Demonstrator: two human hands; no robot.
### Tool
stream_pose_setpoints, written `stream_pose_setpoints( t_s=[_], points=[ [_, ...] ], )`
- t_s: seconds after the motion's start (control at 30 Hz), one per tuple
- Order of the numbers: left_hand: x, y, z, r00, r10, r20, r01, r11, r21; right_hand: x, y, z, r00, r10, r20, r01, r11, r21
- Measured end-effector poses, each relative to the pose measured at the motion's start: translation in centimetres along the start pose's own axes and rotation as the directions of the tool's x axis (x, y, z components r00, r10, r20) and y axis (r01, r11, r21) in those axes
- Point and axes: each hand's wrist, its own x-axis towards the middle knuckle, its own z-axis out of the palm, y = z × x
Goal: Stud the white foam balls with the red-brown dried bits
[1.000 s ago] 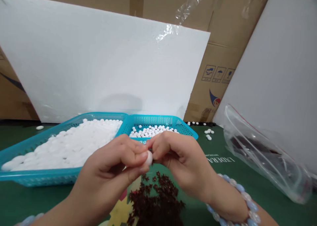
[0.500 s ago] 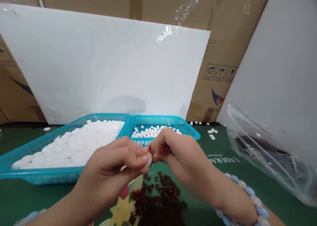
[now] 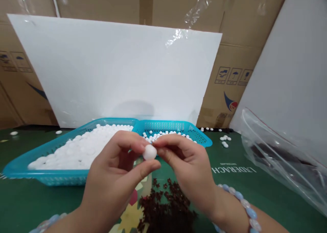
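Observation:
A small white ball is pinched between the thumb and fingers of my left hand. Close against the ball's right side, my right hand has its thumb and forefinger pressed together; a tiny dark speck shows at their tips, too small to name. Below the hands lies a heap of small dark brown star-like pieces. White balls fill the large blue basket at the left, and more white balls lie in the smaller blue basket behind my right hand.
Loose white balls lie on the green surface at the right. A clear plastic bag with dark contents rests against the grey wall. A white board leans on cardboard boxes behind the baskets.
My left fingers have turned and opened out around the ball, so more of it shows. My right fingertips now meet its upper right side. The view has shifted slightly left.

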Motion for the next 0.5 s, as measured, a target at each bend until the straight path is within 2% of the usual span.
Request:
stream_pose_setpoints(
  t_s=[0.17,0.23,0.37,0.5],
  points=[
    [-0.06,0.47,-0.14,0.999,0.051,-0.004,-0.05,0.997,0.06,-0.14,-0.07,0.05,0.997,-0.074,0.034,0.075,0.997,-0.03],
    [-0.1,0.56,-0.33,0.995,0.098,0.017,-0.099,0.992,0.084,-0.11,-0.04,-0.07,0.989,-0.141,0.045,0.143,0.989,-0.045],
    [-0.1,0.72,-0.74,0.981,0.183,0.07,-0.191,0.973,0.133,0.06,0.08,-0.34,0.952,-0.287,0.11,0.296,0.953,-0.073],
    [-0.07,0.98,-0.76,0.968,0.231,0.096,-0.245,0.95,0.192,0.3,-0.14,-0.84,0.911,-0.346,0.225,0.366,0.929,-0.053]
  ],
)
